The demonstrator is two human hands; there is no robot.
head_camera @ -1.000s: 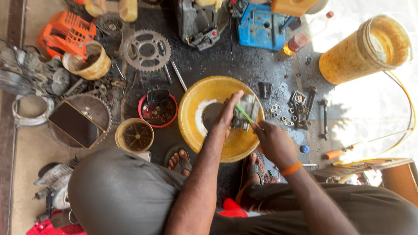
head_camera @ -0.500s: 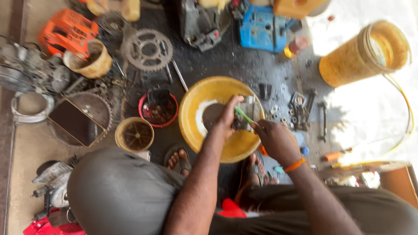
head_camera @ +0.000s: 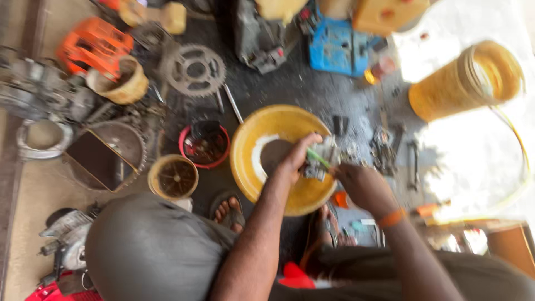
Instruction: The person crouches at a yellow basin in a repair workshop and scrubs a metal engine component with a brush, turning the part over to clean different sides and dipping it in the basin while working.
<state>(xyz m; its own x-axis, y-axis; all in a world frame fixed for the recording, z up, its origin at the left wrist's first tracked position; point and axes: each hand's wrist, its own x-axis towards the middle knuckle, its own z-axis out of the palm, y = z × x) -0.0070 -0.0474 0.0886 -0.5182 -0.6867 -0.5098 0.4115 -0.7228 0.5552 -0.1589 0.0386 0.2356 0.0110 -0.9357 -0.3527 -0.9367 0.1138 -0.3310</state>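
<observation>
A wide yellow basin (head_camera: 253, 139) sits on the dark oily floor in front of me. Over its right side my left hand (head_camera: 296, 158) grips a small grey metal engine part (head_camera: 322, 161). My right hand (head_camera: 359, 184), with an orange band on the wrist, holds a thin green-handled tool (head_camera: 318, 159) whose tip rests on the part. The frame is blurred, so the part's detail is unclear.
A red bowl (head_camera: 204, 144) and a small round tin (head_camera: 173, 177) stand left of the basin, a toothed sprocket (head_camera: 195, 70) behind them. A yellow bucket (head_camera: 465, 82) lies at the right, a blue box (head_camera: 339, 47) at the back. Loose metal parts (head_camera: 390, 146) lie right of the basin.
The view has drifted and blurred. Both hands stay over the basin on the metal part, with the green tool shifting slightly against it.
</observation>
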